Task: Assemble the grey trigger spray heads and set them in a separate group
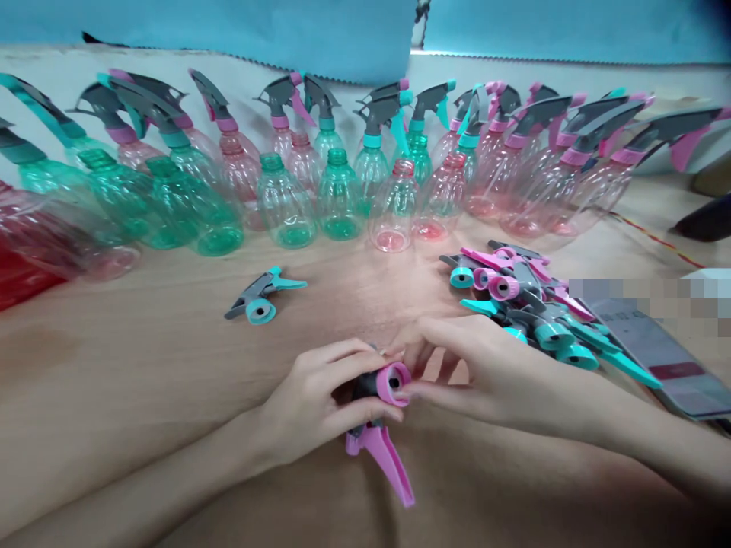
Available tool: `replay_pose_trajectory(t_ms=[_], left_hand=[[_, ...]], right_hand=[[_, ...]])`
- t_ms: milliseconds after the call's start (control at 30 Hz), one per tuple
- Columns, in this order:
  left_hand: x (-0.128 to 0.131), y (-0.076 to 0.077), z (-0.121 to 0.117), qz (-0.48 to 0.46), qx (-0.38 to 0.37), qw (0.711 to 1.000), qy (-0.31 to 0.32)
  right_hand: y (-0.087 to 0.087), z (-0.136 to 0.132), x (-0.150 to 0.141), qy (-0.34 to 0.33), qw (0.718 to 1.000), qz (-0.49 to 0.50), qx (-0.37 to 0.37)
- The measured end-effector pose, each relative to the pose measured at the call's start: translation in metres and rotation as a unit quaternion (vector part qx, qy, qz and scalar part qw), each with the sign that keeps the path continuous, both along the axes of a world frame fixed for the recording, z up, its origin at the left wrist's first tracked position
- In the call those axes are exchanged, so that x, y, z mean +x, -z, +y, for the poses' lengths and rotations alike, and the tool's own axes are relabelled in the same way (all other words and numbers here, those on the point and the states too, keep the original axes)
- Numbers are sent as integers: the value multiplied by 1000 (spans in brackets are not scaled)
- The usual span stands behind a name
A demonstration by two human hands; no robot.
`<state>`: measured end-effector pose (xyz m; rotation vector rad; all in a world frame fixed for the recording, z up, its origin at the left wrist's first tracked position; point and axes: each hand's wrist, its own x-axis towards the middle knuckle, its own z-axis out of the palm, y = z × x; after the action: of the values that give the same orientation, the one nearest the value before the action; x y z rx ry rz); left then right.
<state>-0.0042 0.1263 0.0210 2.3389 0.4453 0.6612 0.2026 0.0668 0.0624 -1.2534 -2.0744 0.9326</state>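
My left hand (320, 392) is closed round the grey body of a pink and grey spray trigger head (380, 449), just above the table. Its pink collar faces me with the opening showing, and the pink lever points down toward me. The thumb and fingers of my right hand (457, 365) pinch that collar from the right. A turquoise and grey spray trigger head (263, 295) lies apart on the table, to the left beyond my hands. Past my right hand is a pile of pink and turquoise spray trigger heads (525, 293), partly hidden by it.
Behind stand several green bottles (338, 198) and pink bottles (394, 209) with bare necks. A row of bottles with sprayers fitted (374, 137) lines the wall. A phone (668, 354) lies at the right, and a red item (23, 270) sits at the left edge.
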Motion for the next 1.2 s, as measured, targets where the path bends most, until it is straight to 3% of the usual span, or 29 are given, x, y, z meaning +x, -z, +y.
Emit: replay_pose_trajectory(t_ms=[167, 333, 567, 967, 1200], left_hand=[[0, 1, 0, -15, 26, 1000, -8], [0, 0, 0, -19, 92, 995, -34], [1, -1, -3, -32, 170, 984, -38], [0, 3, -3, -55, 188, 980, -24], [2, 2, -3, -54, 211, 976, -19]], right_hand=[[0, 2, -6, 26, 996, 42, -74], [11, 3, -11, 66, 968, 170, -173], [20, -1, -13, 61, 939, 221, -257], [9, -5, -18, 47, 949, 219, -222], [15, -6, -21, 47, 943, 243, -223]])
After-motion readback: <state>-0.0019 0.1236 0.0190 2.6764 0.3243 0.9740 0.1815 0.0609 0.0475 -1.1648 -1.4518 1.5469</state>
